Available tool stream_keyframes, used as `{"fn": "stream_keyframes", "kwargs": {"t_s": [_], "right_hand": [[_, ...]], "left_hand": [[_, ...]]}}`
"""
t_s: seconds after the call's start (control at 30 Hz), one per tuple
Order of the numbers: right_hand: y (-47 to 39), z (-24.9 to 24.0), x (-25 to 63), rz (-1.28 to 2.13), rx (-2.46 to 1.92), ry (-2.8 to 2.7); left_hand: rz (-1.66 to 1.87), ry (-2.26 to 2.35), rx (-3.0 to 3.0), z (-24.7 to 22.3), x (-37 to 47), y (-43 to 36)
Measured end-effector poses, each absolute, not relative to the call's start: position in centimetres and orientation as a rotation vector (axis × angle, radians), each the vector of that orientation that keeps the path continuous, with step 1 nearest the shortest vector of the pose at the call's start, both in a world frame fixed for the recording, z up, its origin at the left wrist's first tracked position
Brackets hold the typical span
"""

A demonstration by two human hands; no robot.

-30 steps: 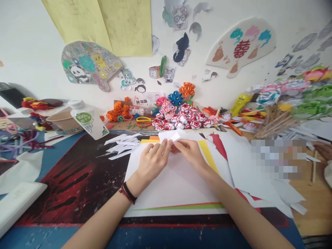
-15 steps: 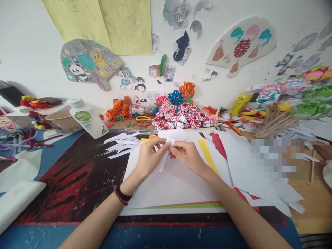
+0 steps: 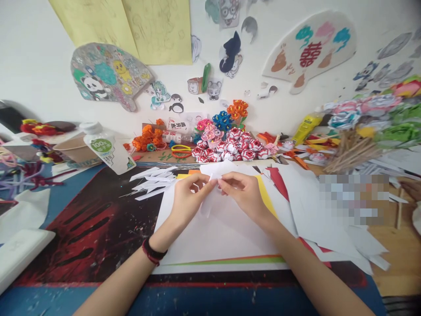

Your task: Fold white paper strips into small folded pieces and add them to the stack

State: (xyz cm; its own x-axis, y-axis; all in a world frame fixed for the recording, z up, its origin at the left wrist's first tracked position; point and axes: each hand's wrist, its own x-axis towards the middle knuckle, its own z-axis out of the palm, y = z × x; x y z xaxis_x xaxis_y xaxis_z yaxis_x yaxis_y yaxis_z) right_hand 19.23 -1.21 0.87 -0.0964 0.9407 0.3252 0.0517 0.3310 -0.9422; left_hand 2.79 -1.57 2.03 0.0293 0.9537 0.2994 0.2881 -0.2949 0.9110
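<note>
Left hand [image 3: 187, 197]: your thumb and fingers are pinched on the white paper strip [image 3: 206, 208]; keep that pressure light, so the paper doesn't crumple.
Right hand [image 3: 246, 193]: your thumb and forefinger are nearly together, just beside the left fingertips; whether they grip the strip, I cannot tell.
White paper strip: it hangs below your left thumb, above the large white sheet [image 3: 213, 245]; work near the pinch, and line up the edges before you press any crease.
Wrists: hold both steady, since a thin strip probably twists easily.
Hidden by fingers: most of the strip's upper end; any fold there is unclear.
White on white: the strip's lower edge blends into the sheet.
Right side: a pixelated patch [image 3: 353, 199] masks things, and another person's hand [image 3: 411, 188] is cut off.
</note>
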Motion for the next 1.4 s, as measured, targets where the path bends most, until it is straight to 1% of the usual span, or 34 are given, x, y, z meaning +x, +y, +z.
{"fn": "stream_keyframes", "kwargs": {"t_s": [0.23, 0.47, 0.67, 0.83, 1.0, 1.2, 1.4], "right_hand": [[-1.2, 1.2, 19.4, 1.097, -0.933, -1.413], [-1.0, 1.0, 19.6, 1.152, -0.906, -1.448], [-1.0, 1.0, 19.6, 1.264, -0.891, -1.459], [-1.0, 1.1, 19.6, 1.318, -0.87, -1.435], [-1.0, 1.3, 19.8, 1.301, -0.876, -1.383], [-1.0, 1.3, 19.8, 1.31, -0.865, -1.349], [-1.0, 1.6, 20.0, 1.281, -0.845, -1.32]], "left_hand": [[1.285, 1.246, 1.596, 1.9, 2.8, -1.6], [1.217, 1.254, 1.785, 2.4, 2.1, -1.1], [1.275, 1.11, 1.754, 2.1, 1.7, -1.0], [1.243, 1.119, 1.813, 2.5, 1.8, -1.2], [1.079, 1.121, 1.964, 2.9, 1.7, -1.3], [1.145, 1.125, 2.025, 2.6, 1.8, -1.5], [1.078, 1.11, 2.061, 2.6, 2.0, -1.6]]}}
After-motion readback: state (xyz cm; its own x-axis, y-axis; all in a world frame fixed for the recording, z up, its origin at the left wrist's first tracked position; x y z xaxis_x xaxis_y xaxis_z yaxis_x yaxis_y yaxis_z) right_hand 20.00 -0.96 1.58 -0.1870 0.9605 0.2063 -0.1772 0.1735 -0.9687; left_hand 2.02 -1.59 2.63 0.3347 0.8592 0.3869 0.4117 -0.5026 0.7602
